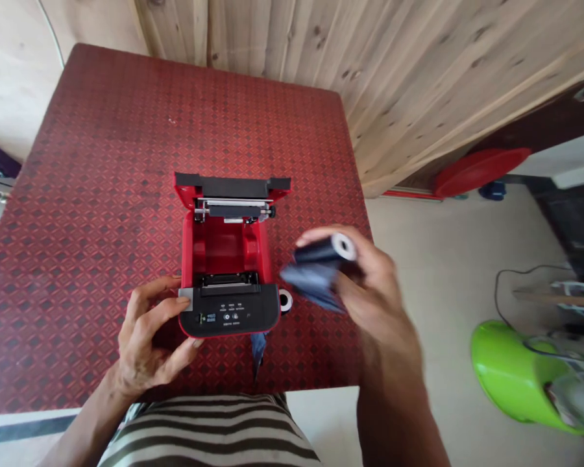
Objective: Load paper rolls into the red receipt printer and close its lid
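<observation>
A red thermal receipt printer (226,259) stands open on the red patterned table (102,162), its black lid (232,186) tipped back and its paper bay showing. My left hand (148,331) grips the printer's front left corner, with fingers on a grey tab (185,299). My right hand (365,292) is raised to the right of the printer, shut on a dark roll with a white core (327,250). A loose dark strip (314,282) trails from that roll, blurred by motion. A small white roll (285,301) lies against the printer's right side, and a dark scrap (259,350) sticks out below its front.
Pale wooden planks (418,78) rise beyond the table's far edge. On the floor at right lie a red plastic lid (481,170), a lime green plastic tub (511,376) and a thin cable (516,285). My striped shirt (209,431) fills the bottom of the view.
</observation>
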A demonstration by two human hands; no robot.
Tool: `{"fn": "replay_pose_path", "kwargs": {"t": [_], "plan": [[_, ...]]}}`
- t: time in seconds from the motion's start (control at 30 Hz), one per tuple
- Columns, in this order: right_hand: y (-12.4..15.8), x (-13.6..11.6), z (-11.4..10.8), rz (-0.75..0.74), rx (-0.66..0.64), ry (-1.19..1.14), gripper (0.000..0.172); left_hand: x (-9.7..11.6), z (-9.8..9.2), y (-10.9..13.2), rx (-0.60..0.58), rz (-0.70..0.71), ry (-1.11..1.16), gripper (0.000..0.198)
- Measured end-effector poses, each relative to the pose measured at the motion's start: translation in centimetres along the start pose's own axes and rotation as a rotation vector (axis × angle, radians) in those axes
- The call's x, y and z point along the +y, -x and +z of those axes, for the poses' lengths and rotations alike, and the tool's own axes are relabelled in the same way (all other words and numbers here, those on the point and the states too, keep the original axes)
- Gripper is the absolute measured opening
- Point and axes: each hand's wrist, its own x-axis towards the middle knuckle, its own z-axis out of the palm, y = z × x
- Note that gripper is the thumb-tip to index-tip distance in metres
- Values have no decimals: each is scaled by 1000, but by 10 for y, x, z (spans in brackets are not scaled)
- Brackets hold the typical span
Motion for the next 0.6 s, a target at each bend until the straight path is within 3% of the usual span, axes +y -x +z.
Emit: {"fn": "replay_pose_path", "kwargs": {"t": [0.1,0.17,0.27,0.4,0.6], "plan": [[11,-47,-13,-105,-66,-75,27,1,1,0,-8,13,7,50],[8,-64,-8,-144,-234,96,23,1,1,2,-23,7,12,49],[-8,-69,19,-296,-317,427,34,1,0,5,-35,-12,26,46],[-27,-68,58,-481,-357,763,23,3,0,6,-47,-15,32,43],[-34,-74,79,-425,-381,966,21,5,1,6,-63,-43,31,40]]}}
